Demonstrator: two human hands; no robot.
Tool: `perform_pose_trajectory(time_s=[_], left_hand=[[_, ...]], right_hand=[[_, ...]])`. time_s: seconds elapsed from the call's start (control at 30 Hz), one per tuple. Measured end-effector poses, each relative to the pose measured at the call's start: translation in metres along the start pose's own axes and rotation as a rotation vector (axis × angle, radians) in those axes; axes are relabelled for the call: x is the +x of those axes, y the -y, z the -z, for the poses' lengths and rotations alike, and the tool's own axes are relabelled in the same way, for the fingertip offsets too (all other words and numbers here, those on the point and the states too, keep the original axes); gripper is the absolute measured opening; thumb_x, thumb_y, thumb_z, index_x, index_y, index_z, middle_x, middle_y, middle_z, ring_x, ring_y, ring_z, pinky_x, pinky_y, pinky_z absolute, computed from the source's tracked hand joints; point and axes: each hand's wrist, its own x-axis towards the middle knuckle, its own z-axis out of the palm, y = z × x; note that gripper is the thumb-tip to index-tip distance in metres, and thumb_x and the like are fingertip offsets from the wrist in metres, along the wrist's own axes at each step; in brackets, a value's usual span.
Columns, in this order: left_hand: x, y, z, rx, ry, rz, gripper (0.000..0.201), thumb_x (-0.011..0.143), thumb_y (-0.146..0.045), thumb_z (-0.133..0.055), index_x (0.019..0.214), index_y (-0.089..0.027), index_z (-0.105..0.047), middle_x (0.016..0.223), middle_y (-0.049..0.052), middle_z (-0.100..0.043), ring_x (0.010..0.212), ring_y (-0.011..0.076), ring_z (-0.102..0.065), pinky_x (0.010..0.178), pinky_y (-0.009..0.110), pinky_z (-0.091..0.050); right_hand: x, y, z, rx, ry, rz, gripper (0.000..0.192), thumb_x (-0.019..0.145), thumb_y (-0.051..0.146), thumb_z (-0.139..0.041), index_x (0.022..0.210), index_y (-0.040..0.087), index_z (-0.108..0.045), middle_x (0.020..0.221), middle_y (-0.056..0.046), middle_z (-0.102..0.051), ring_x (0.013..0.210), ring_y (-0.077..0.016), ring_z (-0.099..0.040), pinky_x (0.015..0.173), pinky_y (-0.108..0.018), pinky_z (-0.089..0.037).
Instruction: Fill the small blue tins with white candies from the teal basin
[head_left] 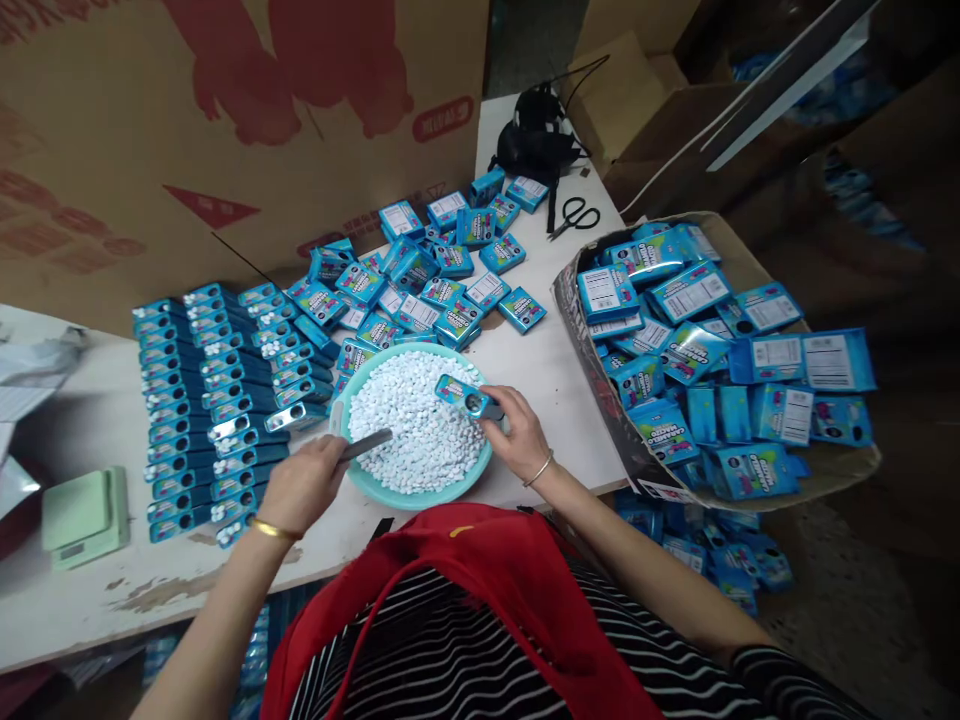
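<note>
While pinching a small blue box (452,389) in right fingers (512,405) above white pellets (401,400) in a turquoise bowl (420,500), grips a grey tool (369,443) with left fingers (325,462).

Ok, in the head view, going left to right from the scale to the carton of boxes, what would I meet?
Scale → lined-up boxes → bowl → right hand → carton of boxes.
</note>
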Motion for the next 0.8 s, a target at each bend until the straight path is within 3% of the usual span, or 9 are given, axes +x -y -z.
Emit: perform_pose_trajectory(time_s=[0.07, 0.17, 0.3, 0.43, 0.6, 0.7, 0.8], left_hand=[[0.010, 0.002, -0.045, -0.071, 0.024, -0.003, 0.021, 0.088, -0.027, -0.041, 0.096, -0.020, -0.059, 0.093, 0.009, -0.064, 0.089, 0.0229, -0.060, 0.073, 0.033, -0.047], [0.034, -0.018, -0.096, -0.217, -0.026, 0.001, 0.022, 0.088, -0.024, -0.041, 0.103, -0.020, -0.057, 0.101, 0.011, -0.062, 0.097, 0.0235, -0.058, 0.080, 0.035, -0.047], [0.058, -0.040, -0.121, -0.303, -0.061, 0.015, 0.024, 0.089, -0.023, -0.039, 0.106, -0.017, -0.055, 0.109, 0.014, -0.060, 0.103, 0.0258, -0.056, 0.085, 0.038, -0.047], [0.057, -0.031, -0.121, -0.404, -0.068, -0.017, 0.024, 0.088, -0.028, -0.043, 0.108, -0.020, -0.053, 0.111, 0.010, -0.061, 0.103, 0.0228, -0.058, 0.090, 0.035, -0.046], [0.044, -0.017, -0.109, -0.531, -0.091, -0.069, 0.029, 0.090, -0.038, -0.044, 0.111, -0.018, -0.052, 0.102, 0.007, -0.063, 0.091, 0.0174, -0.060, 0.083, 0.030, -0.048], [0.039, -0.014, -0.089, -0.632, -0.158, -0.146, 0.030, 0.090, -0.040, -0.046, 0.109, -0.017, -0.053, 0.102, 0.007, -0.062, 0.090, 0.0163, -0.059, 0.082, 0.029, -0.048], [0.034, -0.014, -0.057, -0.630, -0.214, -0.219, 0.028, 0.090, -0.039, -0.049, 0.108, -0.018, -0.053, 0.100, 0.006, -0.062, 0.089, 0.0158, -0.059, 0.080, 0.029, -0.047]], right_hand=[[0.002, -0.005, 0.004, 0.003, -0.031, -0.037, 0.035, 0.083, 0.019, -0.054, 0.117, 0.021, -0.054, 0.110, -0.009, -0.060, 0.104, -0.0240, -0.056, 0.092, -0.042, -0.049], [0.004, -0.009, 0.007, 0.005, -0.066, -0.073, 0.031, 0.083, 0.022, -0.056, 0.114, 0.021, -0.054, 0.106, -0.009, -0.061, 0.100, -0.0232, -0.058, 0.088, -0.040, -0.050], [0.002, -0.011, 0.005, 0.035, -0.085, -0.112, 0.030, 0.083, 0.026, -0.059, 0.113, 0.020, -0.054, 0.104, -0.008, -0.061, 0.097, -0.0221, -0.059, 0.086, -0.038, -0.051], [-0.002, -0.012, 0.003, 0.074, -0.077, -0.164, 0.030, 0.083, 0.028, -0.060, 0.112, 0.021, -0.055, 0.103, -0.007, -0.061, 0.096, -0.0213, -0.059, 0.085, -0.036, -0.051], [-0.004, -0.014, 0.011, 0.047, -0.067, -0.148, 0.030, 0.083, 0.025, -0.059, 0.113, 0.021, -0.054, 0.104, -0.007, -0.061, 0.097, -0.0215, -0.059, 0.085, -0.037, -0.050], [-0.003, -0.014, 0.017, -0.014, -0.046, -0.096, 0.031, 0.083, 0.024, -0.057, 0.114, 0.020, -0.055, 0.105, -0.008, -0.061, 0.099, -0.0227, -0.058, 0.087, -0.039, -0.050], [-0.002, -0.014, 0.018, -0.071, 0.002, -0.037, 0.034, 0.083, 0.021, -0.054, 0.117, 0.021, -0.054, 0.109, -0.009, -0.060, 0.103, -0.0243, -0.056, 0.091, -0.041, -0.049]])
